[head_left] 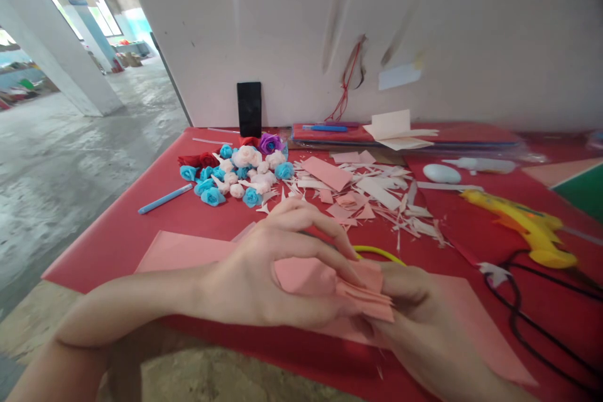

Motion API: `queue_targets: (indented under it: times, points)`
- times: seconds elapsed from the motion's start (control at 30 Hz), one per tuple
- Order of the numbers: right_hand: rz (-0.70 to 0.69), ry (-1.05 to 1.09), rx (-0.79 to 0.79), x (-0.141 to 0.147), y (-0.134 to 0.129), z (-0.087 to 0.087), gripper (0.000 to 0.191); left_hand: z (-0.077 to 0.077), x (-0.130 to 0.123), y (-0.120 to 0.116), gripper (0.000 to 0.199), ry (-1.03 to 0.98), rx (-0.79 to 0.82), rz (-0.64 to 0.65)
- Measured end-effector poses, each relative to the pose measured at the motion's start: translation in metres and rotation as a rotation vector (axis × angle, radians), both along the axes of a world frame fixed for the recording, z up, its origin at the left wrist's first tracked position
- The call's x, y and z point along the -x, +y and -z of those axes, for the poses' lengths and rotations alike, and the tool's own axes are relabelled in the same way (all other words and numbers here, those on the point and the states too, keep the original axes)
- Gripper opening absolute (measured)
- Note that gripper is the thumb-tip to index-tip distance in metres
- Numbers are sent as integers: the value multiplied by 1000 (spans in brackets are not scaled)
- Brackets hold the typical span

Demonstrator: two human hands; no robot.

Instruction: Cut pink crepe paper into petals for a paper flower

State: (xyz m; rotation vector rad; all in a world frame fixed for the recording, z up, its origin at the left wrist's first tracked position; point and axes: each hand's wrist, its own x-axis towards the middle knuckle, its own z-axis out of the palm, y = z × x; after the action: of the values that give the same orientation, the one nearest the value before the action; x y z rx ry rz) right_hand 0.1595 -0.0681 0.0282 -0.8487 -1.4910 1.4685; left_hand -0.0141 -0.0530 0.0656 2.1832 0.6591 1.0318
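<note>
Just above the front part of the table, my left hand (pixel 277 270) arches over from the left, its thumb and fingertips closed on a small stack of folded pink paper (pixel 365 301). From the right, my right hand (pixel 414 314) pinches the same stack at its other end. Several layered edges of the paper show between the hands. Under both hands lie larger pink paper sheets (pixel 188 252), partly covered by my arms. A thin yellow curved piece (pixel 379 255) shows behind the fingers; the rest of it is hidden.
Blue, white, red and purple paper flowers (pixel 247 173) lie at the back left, near a blue pen (pixel 164 199) and an upright phone (pixel 249 108). Paper scraps (pixel 377 191) are strewn behind my hands. A yellow glue gun (pixel 527 226) with a black cord (pixel 516 308) lies right.
</note>
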Motion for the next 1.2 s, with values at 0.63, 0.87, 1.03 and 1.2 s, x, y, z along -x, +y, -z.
queue_targets:
  times: [0.63, 0.87, 1.03, 1.2]
  points:
    - [-36, 56, 61, -1, -2, 1, 17, 2, 0, 0, 11, 0, 29, -10]
    - [-16, 28, 33, -2, -2, 1, 15, 1, 0, 0, 14, -9, 17, -7]
    - [73, -80, -120, -1, 0, -3, 19, 2, 0, 0, 13, 5, 11, -16]
    - [192, -256, -477, -1, 0, -4, 26, 5, 0, 1, 7, -35, -11, 2]
